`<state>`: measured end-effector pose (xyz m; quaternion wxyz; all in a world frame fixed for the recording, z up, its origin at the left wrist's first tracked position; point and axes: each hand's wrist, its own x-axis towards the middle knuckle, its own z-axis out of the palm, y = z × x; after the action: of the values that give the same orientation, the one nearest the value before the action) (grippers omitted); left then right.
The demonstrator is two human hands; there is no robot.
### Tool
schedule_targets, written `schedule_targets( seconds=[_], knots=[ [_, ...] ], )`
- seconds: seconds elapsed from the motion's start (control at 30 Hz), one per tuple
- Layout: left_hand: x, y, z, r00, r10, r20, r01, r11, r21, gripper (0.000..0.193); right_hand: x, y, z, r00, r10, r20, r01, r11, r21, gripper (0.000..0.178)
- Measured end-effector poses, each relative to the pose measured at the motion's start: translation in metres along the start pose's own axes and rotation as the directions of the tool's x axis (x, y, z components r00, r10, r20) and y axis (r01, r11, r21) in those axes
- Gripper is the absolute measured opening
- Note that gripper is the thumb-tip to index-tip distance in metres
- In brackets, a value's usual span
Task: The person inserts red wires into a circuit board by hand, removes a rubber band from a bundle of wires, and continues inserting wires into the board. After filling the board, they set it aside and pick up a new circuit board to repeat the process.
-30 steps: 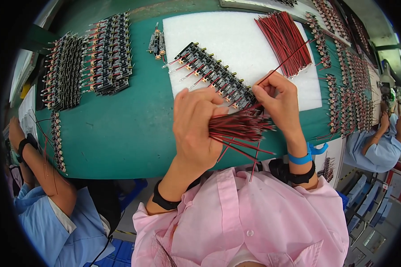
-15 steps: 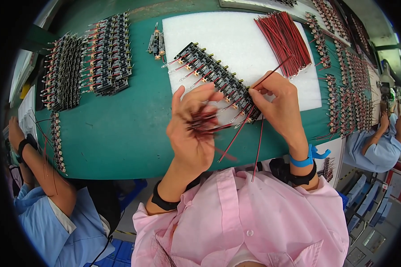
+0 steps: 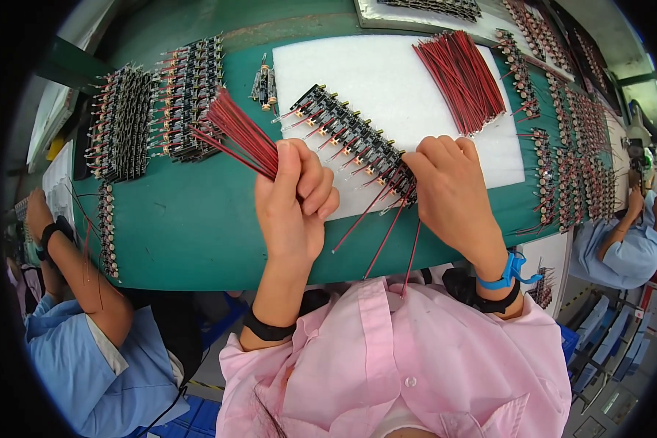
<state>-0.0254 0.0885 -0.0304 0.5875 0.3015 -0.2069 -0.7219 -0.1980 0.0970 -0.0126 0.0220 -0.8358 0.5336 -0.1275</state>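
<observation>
A fanned bundle of thin red and black wires [image 3: 244, 135] is gripped in my left hand [image 3: 288, 201], its loose ends pointing up and left. Beside it, a slanting row of small black circuit boards [image 3: 354, 139] with clear-tipped parts along its left side lies on a white foam sheet [image 3: 372, 62]. My right hand [image 3: 452, 193] is closed at the row's lower right end, fingertips against the boards; what they pinch is hidden. Three red and black wires [image 3: 383, 244] trail from that end toward my pink shirt.
A pile of red and black wires [image 3: 463, 80] lies on the foam's right part. Stacked board rows [image 3: 190, 98] stand on the green table [image 3: 197, 241] at left, near a small loose board piece [image 3: 264, 86]. More assemblies [image 3: 544, 175] line the right. People in blue work on both sides.
My left hand has swung left and turned, and its wire bundle now points up. My right hand has rolled over at the row's end, and the wire that stuck up from it is gone from sight.
</observation>
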Motion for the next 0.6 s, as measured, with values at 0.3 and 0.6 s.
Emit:
schedule_targets(
  seconds=[0.3,0.6],
  knots=[
    [0.007,-0.004,0.002,0.996,-0.064,0.060,0.075,0.979,-0.192,0.023,0.007,0.010,-0.006,0.985,0.097,-0.143,-0.025,0.901,0.433,0.012],
    [0.009,-0.010,0.021,0.995,0.019,0.099,-0.020,1.000,0.013,0.028,0.032,-0.020,-0.001,0.994,0.109,0.019,-0.087,0.673,0.734,0.007]
  ],
)
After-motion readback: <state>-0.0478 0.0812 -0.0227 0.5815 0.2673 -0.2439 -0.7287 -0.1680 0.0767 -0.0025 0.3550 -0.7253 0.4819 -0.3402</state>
